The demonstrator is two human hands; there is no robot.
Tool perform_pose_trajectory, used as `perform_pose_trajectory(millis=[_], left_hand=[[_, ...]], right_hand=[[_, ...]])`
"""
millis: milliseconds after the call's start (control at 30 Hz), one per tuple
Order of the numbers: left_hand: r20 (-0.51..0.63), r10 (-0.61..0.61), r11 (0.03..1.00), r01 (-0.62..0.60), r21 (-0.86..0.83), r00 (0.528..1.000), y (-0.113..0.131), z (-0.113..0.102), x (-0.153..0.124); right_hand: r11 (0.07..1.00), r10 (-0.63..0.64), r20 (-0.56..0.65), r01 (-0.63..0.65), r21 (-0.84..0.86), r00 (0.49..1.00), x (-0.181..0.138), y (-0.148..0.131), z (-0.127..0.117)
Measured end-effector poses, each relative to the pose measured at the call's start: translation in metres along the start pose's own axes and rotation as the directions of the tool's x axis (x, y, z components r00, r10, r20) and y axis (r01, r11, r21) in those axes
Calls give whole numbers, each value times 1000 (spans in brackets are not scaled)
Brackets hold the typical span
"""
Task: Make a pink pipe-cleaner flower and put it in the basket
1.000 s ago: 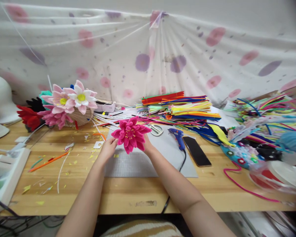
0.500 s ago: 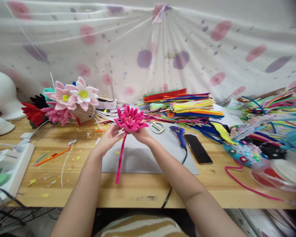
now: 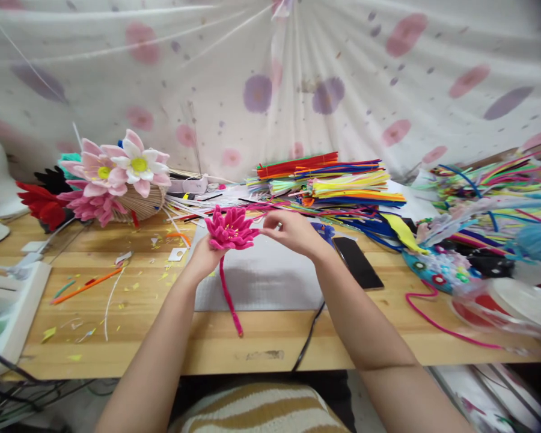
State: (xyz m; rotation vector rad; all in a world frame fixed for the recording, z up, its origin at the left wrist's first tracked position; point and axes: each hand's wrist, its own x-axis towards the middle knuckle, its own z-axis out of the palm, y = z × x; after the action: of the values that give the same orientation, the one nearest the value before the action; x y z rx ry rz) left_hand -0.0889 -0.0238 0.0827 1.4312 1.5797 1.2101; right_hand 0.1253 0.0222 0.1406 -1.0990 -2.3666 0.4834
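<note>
This looks like a small craft workshop, though whether it is part of a home cannot be told. A wooden worktable [image 3: 265, 334] carries a grey mat [image 3: 270, 282], with a partly hidden blue glue gun [image 3: 326, 231] at its far right and a magenta pipe-cleaner flower [image 3: 229, 231] held above it. Bright bundles of pipe cleaners [image 3: 349, 187] are stacked along the far side, and pink and white flowers [image 3: 133, 171] stand at the far left. Yellow scraps [image 3: 48, 334] litter the left side near a white power strip [image 3: 27, 319], and a floral cloth [image 3: 207, 66] hangs behind
</note>
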Motion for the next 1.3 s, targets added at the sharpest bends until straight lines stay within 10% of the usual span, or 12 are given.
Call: perform_pose_trajectory(millis=[100, 233, 1300], left_hand=[[44, 9, 999, -7, -35, 999, 4, 3, 1], [70, -20, 1000, 20, -1, 997, 11, 6, 0], [37, -27, 999, 26, 26, 999, 4, -1, -2]], right_hand=[[967, -250, -178, 235, -99, 952, 4, -15, -2], [875, -425, -77, 388, -289, 902, 19, -28, 12], [908, -363, -50, 341, -245, 930, 34, -30, 29]])
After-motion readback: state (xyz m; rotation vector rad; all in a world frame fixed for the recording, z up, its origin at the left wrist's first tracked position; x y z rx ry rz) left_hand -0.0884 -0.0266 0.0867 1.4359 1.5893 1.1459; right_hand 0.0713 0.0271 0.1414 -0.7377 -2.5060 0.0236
